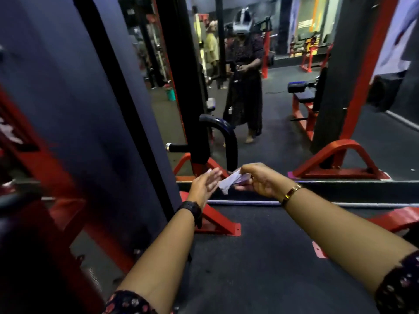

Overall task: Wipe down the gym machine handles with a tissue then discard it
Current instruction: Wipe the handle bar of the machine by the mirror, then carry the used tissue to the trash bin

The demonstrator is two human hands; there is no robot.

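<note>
Head view: both bare forearms reach forward over a dark, finely speckled rubber floor (272,257). The right hand (260,180) has its grip closed on a tissue (229,181), thumb and curled fingers pinching one end of it. The tissue is white, thin and crumpled into a soft, creased wad, held in the air between the two hands, low in front of the machine's base. The left hand (205,185) has its grip apart, fingers straight and close together, palm turned toward the tissue. Its fingertips are just beside the paper, and motion blur hides whether they touch.

A chunky black watch (191,210) wraps the left wrist. A slim gold-coloured bracelet (292,192) with flat links sits on the right. Dark floral-print sleeves end near both elbows.

To the left rises the gym machine (90,98), a broad matt blue-grey panel on a glossy red steel frame. Beyond the hands, a thick black tubular handle (223,132) bends in a smooth arc, and beside it is a short bar with a shiny metal end cap (169,146). A wall mirror (283,137) stands behind it
</note>
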